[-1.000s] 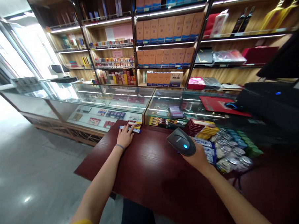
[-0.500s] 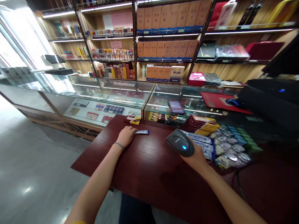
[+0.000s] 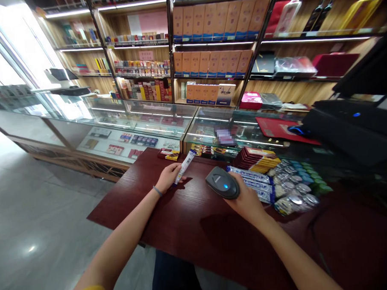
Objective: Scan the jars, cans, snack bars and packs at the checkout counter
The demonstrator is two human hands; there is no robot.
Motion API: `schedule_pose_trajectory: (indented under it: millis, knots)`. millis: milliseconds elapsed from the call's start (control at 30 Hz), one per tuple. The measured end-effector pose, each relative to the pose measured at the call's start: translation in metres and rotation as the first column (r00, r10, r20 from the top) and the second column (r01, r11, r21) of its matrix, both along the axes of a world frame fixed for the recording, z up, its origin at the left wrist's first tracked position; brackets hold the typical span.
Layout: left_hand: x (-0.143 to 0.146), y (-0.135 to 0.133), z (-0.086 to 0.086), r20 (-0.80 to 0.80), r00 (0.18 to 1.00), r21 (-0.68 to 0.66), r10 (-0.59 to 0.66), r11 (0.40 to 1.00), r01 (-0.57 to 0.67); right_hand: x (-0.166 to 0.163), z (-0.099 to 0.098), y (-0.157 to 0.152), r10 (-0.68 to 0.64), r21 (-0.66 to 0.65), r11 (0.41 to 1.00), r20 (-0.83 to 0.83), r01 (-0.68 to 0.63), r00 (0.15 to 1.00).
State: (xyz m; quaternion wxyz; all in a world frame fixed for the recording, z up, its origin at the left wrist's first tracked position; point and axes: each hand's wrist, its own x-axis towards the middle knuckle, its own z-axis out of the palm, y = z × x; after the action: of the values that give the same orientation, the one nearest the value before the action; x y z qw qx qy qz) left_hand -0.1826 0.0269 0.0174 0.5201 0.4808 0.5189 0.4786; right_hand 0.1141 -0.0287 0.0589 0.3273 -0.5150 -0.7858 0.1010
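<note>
My left hand (image 3: pixel 169 177) pinches a long, narrow blue-and-white snack packet (image 3: pixel 185 166), tilted up off the dark red table (image 3: pixel 171 223). A black barcode scanner (image 3: pixel 223 183) with a lit blue light is gripped in my right hand (image 3: pixel 249 202), its head turned toward the packet. Just right of the scanner lie several similar blue-and-white packets (image 3: pixel 259 185), partly covered by my right hand. Behind them stands a stack of dark red and yellow packs (image 3: pixel 256 159). Near the table's far edge, a few red and yellow packs (image 3: pixel 168 153) lie beyond my left hand.
Several silver-lidded packs (image 3: pixel 293 192) and green packs (image 3: pixel 318 180) sit at the right. A glass display counter (image 3: pixel 141 117) runs behind the table, with a red folder (image 3: pixel 276 128) and a black machine (image 3: pixel 343 130) on it. Shelves hold orange boxes (image 3: pixel 210 22).
My left hand has lifted the packet off the table and turned it upright at a slant. My right hand has shifted slightly left with the scanner.
</note>
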Motion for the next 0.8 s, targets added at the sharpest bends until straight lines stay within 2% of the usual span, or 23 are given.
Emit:
schedule_pose_trajectory:
  millis: [167,267,400,500,633,800]
  knots:
    - [0.0,-0.003,0.005,-0.058,0.998,0.015,0.0,1.0,0.001,0.005,-0.009,0.003,0.035,0.014,0.999,0.114,-0.037,0.993]
    - [0.001,-0.003,0.004,-0.05,0.999,0.022,-0.018,1.0,0.019,0.004,-0.009,0.003,0.016,0.005,1.0,0.103,-0.017,0.995]
    - [0.003,-0.001,0.0,0.049,0.999,0.025,-0.014,1.0,0.012,0.0,0.004,0.0,0.021,-0.034,0.999,0.061,-0.019,0.998]
    - [0.005,0.003,0.0,0.062,0.998,0.068,-0.021,0.998,0.017,0.003,0.019,-0.002,0.009,-0.062,0.998,0.059,-0.005,0.998]
    - [0.011,0.012,0.007,-0.065,0.995,0.171,-0.07,0.982,0.08,0.019,0.032,-0.007,-0.038,-0.065,0.997,0.042,0.041,0.998]
    - [0.036,0.02,0.02,-0.336,0.941,0.362,-0.031,0.919,0.159,0.053,0.034,-0.016,-0.15,0.003,0.989,-0.077,0.151,0.986]
